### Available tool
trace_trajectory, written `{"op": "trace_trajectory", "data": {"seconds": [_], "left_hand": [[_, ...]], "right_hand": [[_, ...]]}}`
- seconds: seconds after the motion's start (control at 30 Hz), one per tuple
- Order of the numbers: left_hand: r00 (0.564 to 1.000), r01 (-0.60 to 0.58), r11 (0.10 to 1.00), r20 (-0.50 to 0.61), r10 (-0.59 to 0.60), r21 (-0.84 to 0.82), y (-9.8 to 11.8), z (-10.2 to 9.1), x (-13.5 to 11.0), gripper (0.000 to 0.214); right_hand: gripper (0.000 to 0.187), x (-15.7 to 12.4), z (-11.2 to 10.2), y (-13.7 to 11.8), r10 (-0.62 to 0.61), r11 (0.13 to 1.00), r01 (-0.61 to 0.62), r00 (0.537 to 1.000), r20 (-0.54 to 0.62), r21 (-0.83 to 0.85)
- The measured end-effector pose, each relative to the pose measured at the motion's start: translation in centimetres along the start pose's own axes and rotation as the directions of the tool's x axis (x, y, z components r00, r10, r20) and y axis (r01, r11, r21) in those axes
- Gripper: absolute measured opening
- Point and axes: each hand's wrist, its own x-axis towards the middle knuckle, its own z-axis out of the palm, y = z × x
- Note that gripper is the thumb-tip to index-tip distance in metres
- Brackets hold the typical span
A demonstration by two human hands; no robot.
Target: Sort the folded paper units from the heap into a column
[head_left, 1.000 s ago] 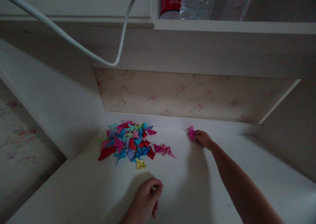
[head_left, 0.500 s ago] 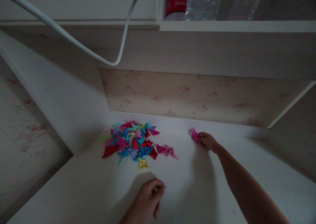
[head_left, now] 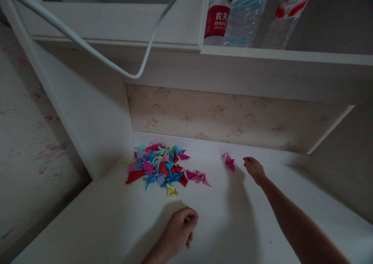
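Note:
A pink origami crane (head_left: 229,162) rests by itself on the white desktop, close to the back edge. Just right of it is my right hand (head_left: 254,170), apart from the crane, its fingers loosely parted with nothing visible in them. My left hand (head_left: 182,227) hovers over the front middle of the desk, fingers curled into a loose ring and holding nothing I can see. Beyond it, to the left, lies a pile of colourful folded paper pieces (head_left: 163,167). At the pile's front sits a yellow folded paper piece (head_left: 171,190); more pink folded paper (head_left: 198,177) lies along its right side.
Overhead, a shelf (head_left: 279,55) carries several plastic bottles (head_left: 244,17). A white cable or rod (head_left: 96,54) bends across the upper left. White side panel (head_left: 87,112) and floral-papered back wall (head_left: 218,112) bound the desktop (head_left: 116,225).
My right hand has let go of the pink crane and drawn away to the right. The view has tilted up slightly, showing more of the bottles. My left hand keeps its pose.

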Motion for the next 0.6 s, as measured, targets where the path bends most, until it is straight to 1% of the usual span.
{"op": "trace_trajectory", "data": {"seconds": [0.07,0.13,0.17,0.2,0.27,0.33,0.37,0.4,0.47,0.53,0.6], "left_hand": [[1.000,-0.019,1.000,-0.001,0.019,-0.008,-0.3,0.0,0.1,0.024],[0.999,-0.045,0.999,-0.003,0.045,-0.022,-0.5,-0.1,0.1,0.024],[0.998,-0.056,0.998,-0.004,0.056,-0.029,-0.6,-0.1,0.1,0.024],[0.998,-0.064,0.997,-0.003,0.064,-0.033,-0.6,-0.1,0.0,0.024],[0.997,-0.075,0.997,-0.004,0.075,-0.034,-0.7,-0.1,0.0,0.024],[0.997,-0.083,0.996,-0.004,0.082,-0.030,-0.8,-0.1,-0.1,0.023],[0.996,-0.085,0.996,-0.003,0.085,-0.027,-0.7,-0.1,-0.1,0.023],[0.996,-0.087,0.996,-0.003,0.087,-0.024,-0.7,-0.2,-0.2,0.023],[0.996,-0.085,0.996,-0.006,0.084,-0.022,-0.6,-0.2,-0.3,0.022],[0.997,-0.078,0.997,-0.009,0.077,-0.029,-0.4,-0.3,-0.4,0.022],[0.997,-0.073,0.997,-0.013,0.072,-0.038,-0.3,-0.3,-0.4,0.022]], "right_hand": [[0.032,-1.9,0.5,-1.2,-0.065,0.998,0.066,0.997,0.040,-0.019],[0.033,-4.8,1.9,-2.7,-0.178,0.984,0.179,0.975,0.132,0.005],[0.034,-6.4,2.8,-3.5,-0.251,0.968,0.250,0.949,0.193,0.030],[0.035,-8.0,3.7,-4.3,-0.322,0.946,0.318,0.912,0.252,0.059],[0.041,-10.9,5.4,-6.0,-0.447,0.893,0.435,0.827,0.339,0.115],[0.046,-12.8,6.6,-7.4,-0.520,0.851,0.503,0.765,0.381,0.151],[0.046,-13.4,7.1,-8.0,-0.535,0.841,0.518,0.750,0.390,0.158],[0.044,-13.7,7.4,-8.5,-0.537,0.839,0.520,0.746,0.392,0.160],[0.035,-13.8,7.7,-9.1,-0.514,0.855,0.494,0.767,0.384,0.157],[0.027,-13.7,7.6,-9.4,-0.467,0.884,0.438,0.809,0.357,0.165],[0.025,-13.9,7.3,-9.3,-0.407,0.912,0.360,0.857,0.316,0.199]]}}
